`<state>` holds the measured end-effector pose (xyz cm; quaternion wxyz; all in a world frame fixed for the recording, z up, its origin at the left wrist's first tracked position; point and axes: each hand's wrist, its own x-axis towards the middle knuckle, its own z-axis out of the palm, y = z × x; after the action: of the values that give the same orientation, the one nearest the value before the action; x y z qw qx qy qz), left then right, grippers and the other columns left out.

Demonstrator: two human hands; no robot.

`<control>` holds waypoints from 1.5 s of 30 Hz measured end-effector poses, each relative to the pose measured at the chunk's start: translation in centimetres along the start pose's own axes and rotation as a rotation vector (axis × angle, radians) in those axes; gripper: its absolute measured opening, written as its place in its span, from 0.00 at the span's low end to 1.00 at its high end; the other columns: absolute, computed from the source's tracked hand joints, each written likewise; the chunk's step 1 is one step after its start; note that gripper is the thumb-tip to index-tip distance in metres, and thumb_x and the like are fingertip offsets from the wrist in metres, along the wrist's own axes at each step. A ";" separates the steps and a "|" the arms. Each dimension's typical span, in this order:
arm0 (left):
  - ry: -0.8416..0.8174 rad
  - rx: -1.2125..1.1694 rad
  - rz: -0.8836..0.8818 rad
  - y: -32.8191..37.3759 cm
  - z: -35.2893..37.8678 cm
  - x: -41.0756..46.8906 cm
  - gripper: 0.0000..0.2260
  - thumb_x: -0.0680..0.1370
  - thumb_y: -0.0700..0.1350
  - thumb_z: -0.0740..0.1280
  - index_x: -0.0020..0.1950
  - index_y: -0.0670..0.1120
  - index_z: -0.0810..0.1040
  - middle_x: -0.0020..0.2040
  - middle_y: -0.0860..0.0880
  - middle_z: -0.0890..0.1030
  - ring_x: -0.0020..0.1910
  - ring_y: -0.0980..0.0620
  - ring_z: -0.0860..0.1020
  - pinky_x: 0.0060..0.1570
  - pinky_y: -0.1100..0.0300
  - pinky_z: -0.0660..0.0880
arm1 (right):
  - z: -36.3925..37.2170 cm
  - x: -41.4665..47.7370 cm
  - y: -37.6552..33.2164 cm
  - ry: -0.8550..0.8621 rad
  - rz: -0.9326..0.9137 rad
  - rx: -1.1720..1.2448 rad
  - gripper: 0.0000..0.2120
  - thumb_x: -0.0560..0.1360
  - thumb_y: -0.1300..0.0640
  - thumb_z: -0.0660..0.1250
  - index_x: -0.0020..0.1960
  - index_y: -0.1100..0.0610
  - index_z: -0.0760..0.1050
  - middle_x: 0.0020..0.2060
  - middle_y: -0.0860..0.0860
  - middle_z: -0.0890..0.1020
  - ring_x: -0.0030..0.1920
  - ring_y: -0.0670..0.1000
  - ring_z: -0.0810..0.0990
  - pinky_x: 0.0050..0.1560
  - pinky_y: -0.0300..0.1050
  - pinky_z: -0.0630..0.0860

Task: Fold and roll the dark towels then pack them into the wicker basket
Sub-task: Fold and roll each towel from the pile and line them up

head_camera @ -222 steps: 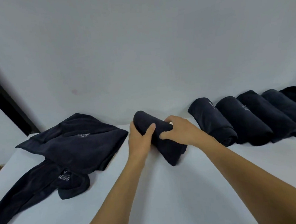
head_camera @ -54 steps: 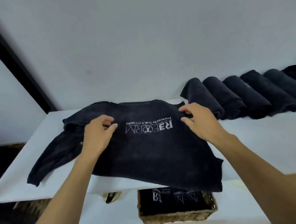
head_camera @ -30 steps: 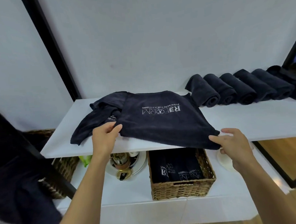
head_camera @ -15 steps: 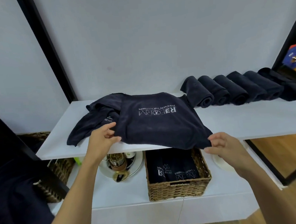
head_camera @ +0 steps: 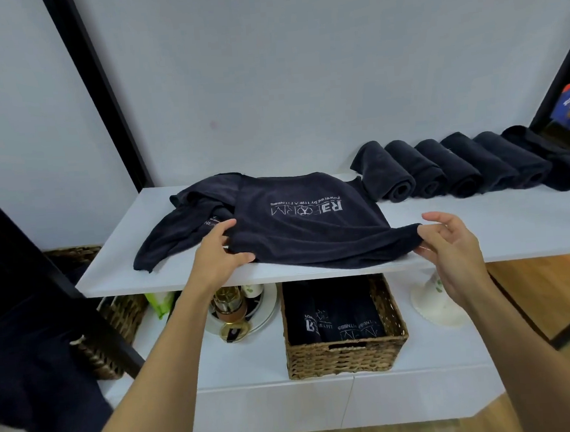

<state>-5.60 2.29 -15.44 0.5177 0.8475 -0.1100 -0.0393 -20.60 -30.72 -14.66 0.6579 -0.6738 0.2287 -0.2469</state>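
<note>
A dark towel with a white logo [head_camera: 308, 227] lies spread on the white upper shelf [head_camera: 480, 229]. My left hand [head_camera: 217, 254] pinches its near left corner. My right hand [head_camera: 451, 248] pinches its near right corner at the shelf's front edge. Another crumpled dark towel [head_camera: 176, 230] lies partly under it on the left. Several rolled dark towels [head_camera: 449, 167] line the back right of the shelf. On the lower shelf, the wicker basket [head_camera: 347, 356] holds dark towels standing on end.
A round tray with bottles [head_camera: 239, 310] sits left of the basket and a white cup-like object [head_camera: 434, 303] to its right. A second wicker basket [head_camera: 116, 325] stands at the far left behind a black post [head_camera: 44, 266]. Dark cloth [head_camera: 28, 375] hangs at lower left.
Both hands have lifted the towel's near corners from below the shelf edge up onto it. The view has shifted slightly.
</note>
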 end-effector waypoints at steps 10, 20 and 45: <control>0.034 0.014 -0.027 -0.3 -0.2 0.0 0.32 0.69 0.46 0.78 0.70 0.50 0.69 0.54 0.49 0.81 0.54 0.51 0.79 0.59 0.54 0.75 | 0.2 0.8 -0.4 -0.187 -0.140 -0.530 0.27 0.73 0.61 0.73 0.69 0.48 0.69 0.53 0.48 0.81 0.55 0.47 0.78 0.58 0.44 0.74; 0.168 -0.236 -0.023 2.2 -0.9 -1.5 0.17 0.75 0.37 0.70 0.62 0.49 0.77 0.37 0.52 0.81 0.43 0.61 0.79 0.52 0.66 0.71 | -0.1 1.4 -2.0 -0.026 0.023 0.090 0.16 0.79 0.65 0.64 0.65 0.53 0.75 0.49 0.54 0.82 0.54 0.54 0.82 0.56 0.51 0.80; -0.093 -0.288 -0.135 -1.5 -1.8 -7.9 0.12 0.76 0.44 0.70 0.38 0.37 0.77 0.41 0.37 0.84 0.44 0.40 0.79 0.44 0.57 0.74 | -3.8 -3.2 2.7 -0.435 0.076 -0.750 0.09 0.73 0.54 0.73 0.39 0.59 0.79 0.37 0.54 0.79 0.40 0.50 0.76 0.44 0.45 0.72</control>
<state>-12.76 6.27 -16.30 0.6245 0.7672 -0.0698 -0.1289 -25.44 -31.72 -17.43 0.4091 -0.8935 0.1834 0.0254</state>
